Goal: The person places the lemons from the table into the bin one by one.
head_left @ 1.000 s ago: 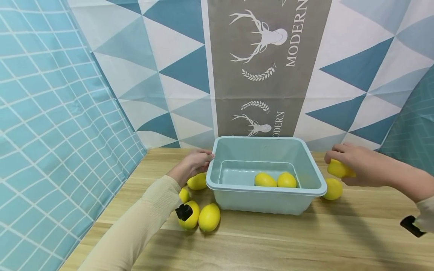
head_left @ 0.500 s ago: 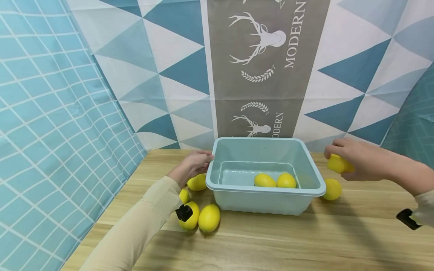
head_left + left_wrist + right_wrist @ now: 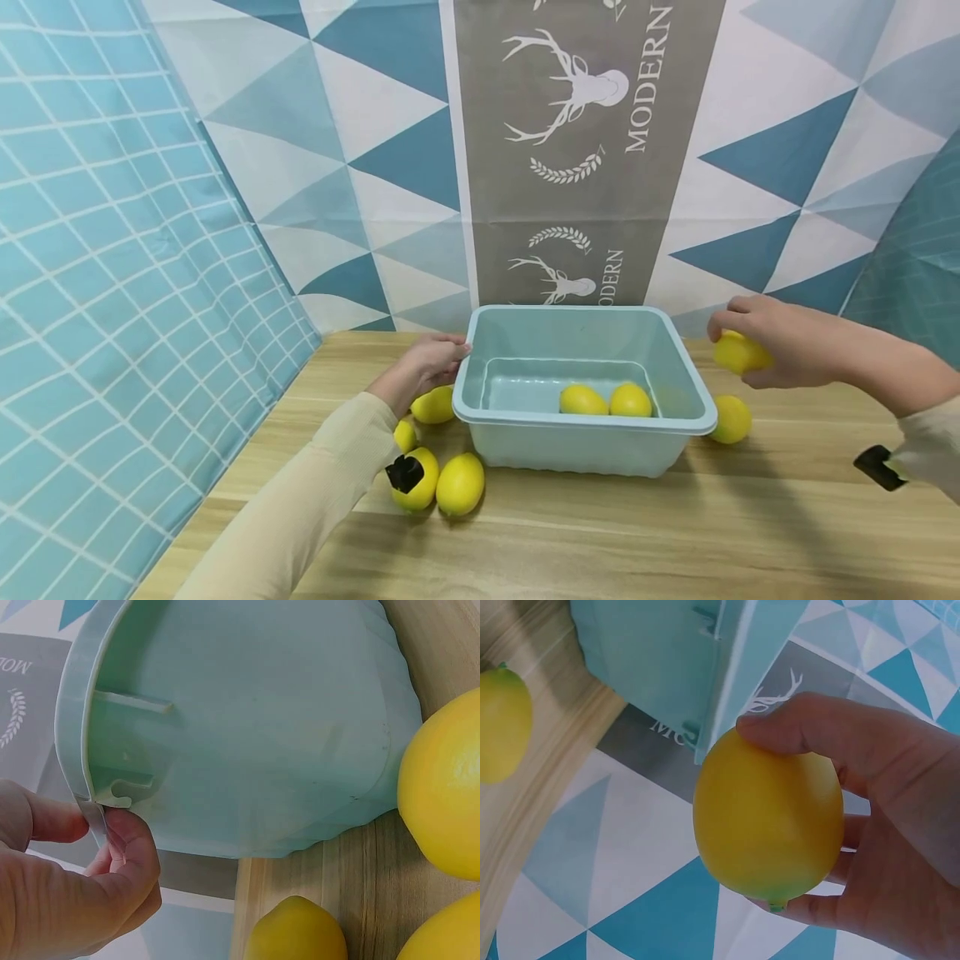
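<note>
A light blue plastic basin (image 3: 570, 446) stands on the wooden table with two lemons (image 3: 584, 400) inside, toward its front right. At its left rim, my left hand (image 3: 424, 365) pinches the edge between thumb and fingers, as the left wrist view shows up close. To the right of the basin my right hand (image 3: 783, 342) grips another lemon (image 3: 769, 814), raised above the table, thumb on one side and fingers behind. Below that hand, one lemon (image 3: 731, 419) rests on the table by the basin's right side.
Several more lemons (image 3: 461, 484) lie on the table left of the basin, partly under my left forearm. Behind the table hangs a patterned cloth (image 3: 562, 208) with deer heads and triangles. A blue checked cloth (image 3: 112, 275) covers the left side.
My right hand has risen slightly and shifted a little left, toward the basin, with the lemon in its grip. The left hand keeps its hold on the rim.
</note>
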Action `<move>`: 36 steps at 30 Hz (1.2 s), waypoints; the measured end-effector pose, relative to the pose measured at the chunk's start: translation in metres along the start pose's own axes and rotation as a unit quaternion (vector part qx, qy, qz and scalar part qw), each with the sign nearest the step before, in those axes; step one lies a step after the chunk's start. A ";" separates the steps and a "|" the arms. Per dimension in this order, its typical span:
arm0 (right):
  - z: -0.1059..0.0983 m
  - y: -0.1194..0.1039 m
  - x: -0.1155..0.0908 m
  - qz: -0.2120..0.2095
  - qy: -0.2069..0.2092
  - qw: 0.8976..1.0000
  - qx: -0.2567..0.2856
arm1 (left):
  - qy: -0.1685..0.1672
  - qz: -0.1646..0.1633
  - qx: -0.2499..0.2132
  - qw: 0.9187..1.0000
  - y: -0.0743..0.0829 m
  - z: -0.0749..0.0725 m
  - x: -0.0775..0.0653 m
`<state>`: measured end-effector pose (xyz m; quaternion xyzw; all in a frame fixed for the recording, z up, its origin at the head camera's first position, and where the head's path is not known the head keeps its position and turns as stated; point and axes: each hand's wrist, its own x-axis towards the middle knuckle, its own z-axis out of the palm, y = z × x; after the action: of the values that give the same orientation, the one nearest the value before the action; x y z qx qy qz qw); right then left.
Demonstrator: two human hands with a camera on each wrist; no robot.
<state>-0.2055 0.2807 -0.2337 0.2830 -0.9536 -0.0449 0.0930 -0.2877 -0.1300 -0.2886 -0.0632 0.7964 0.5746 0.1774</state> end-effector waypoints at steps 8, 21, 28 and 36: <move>-0.006 -0.006 0.010 0.016 -0.019 1.000 0.018 | 0.002 0.000 -0.004 1.000 -0.002 0.000 0.000; -0.016 -0.016 0.035 -0.001 -0.039 0.998 0.054 | 0.003 0.007 -0.014 1.000 -0.003 0.000 0.002; -0.016 -0.020 0.052 -0.004 -0.057 0.996 0.073 | 0.005 0.007 -0.011 1.000 -0.004 0.001 0.003; -0.018 -0.027 0.066 -0.005 -0.085 0.993 0.076 | 0.002 0.002 -0.002 1.000 -0.002 -0.001 0.002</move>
<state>-0.2413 0.2215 -0.2096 0.2891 -0.9573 0.0034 -0.0101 -0.2894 -0.1313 -0.2913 -0.0631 0.7956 0.5767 0.1743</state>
